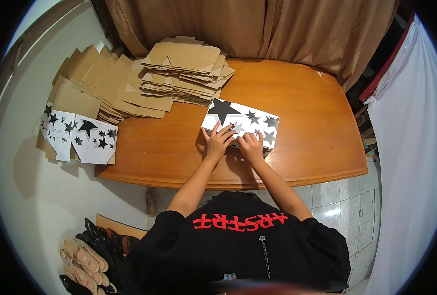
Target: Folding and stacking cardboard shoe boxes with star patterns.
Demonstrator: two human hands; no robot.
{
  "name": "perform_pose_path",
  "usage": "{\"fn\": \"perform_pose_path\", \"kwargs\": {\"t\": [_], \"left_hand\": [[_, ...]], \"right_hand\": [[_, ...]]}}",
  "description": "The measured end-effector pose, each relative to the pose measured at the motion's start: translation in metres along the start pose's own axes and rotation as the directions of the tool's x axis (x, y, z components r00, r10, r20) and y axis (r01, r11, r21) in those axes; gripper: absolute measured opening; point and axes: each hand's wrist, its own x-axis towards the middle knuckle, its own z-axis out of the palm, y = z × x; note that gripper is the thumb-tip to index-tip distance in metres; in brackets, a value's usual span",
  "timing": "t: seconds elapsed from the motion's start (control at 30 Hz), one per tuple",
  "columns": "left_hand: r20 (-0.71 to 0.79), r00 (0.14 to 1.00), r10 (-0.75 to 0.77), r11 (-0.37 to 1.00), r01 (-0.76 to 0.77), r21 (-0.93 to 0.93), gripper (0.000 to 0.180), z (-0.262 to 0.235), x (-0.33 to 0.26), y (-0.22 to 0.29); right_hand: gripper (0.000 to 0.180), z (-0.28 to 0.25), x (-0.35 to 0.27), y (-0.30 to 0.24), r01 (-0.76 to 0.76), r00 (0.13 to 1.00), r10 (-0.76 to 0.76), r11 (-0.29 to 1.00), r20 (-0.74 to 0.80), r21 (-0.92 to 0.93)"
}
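A white cardboard box (255, 118) with black and grey stars lies slightly slanted on the wooden table, in front of me. My left hand (219, 141) rests on its near left part, fingers spread over the lid and near edge. Beside it, my right hand (250, 146) has its fingers bent and closed at the near edge of the same box. The fingertips partly hide that edge, so I cannot see whether a flap is tucked there.
Stacks of folded brown cardboard boxes (179, 69) fill the table's back left. Flat star-patterned card sheets (91, 142) lie at its left end. Brown curtains (316, 34) hang behind the table (307, 128); a white cloth (405, 123) hangs at right. Shoes (88, 260) lie lower left.
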Motion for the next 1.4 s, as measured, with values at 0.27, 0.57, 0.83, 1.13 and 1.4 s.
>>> {"fn": "perform_pose_path", "kwargs": {"t": [0.27, 0.57, 0.83, 1.13, 1.4], "left_hand": [[0.011, 0.999, -0.042, 0.993, 0.043, -0.108, 0.019, 0.0, 0.004, 0.0], [-0.092, 0.84, -0.534, 0.838, 0.512, -0.186, 0.088, 0.019, -0.036, 0.067], [0.443, 0.64, -0.628, 0.562, 0.767, -0.31, 0.084, 0.021, -0.082, 0.099], [0.045, 0.84, -0.541, 0.612, 0.431, -0.663, 0.095, -0.082, -0.09, 0.083], [-0.251, 0.939, -0.234, 0.818, 0.05, -0.574, 0.119, -0.327, -0.07, 0.112]], "right_hand": [[0.032, -0.009, 0.025, 0.023, -0.18, 0.961, 0.159, 0.981, 0.228, 0.074], [0.06, -0.013, 0.034, 0.134, -0.553, 0.708, 0.383, 0.823, 0.593, 0.13], [0.039, -0.022, -0.03, 0.124, -0.82, 0.541, 0.191, 0.336, 0.819, 0.464], [0.093, -0.067, 0.003, 0.005, -0.425, 0.896, 0.122, -0.045, 0.427, 0.904], [0.091, -0.089, 0.148, -0.128, 0.137, 0.983, -0.108, -0.099, -0.148, 0.986]]}}
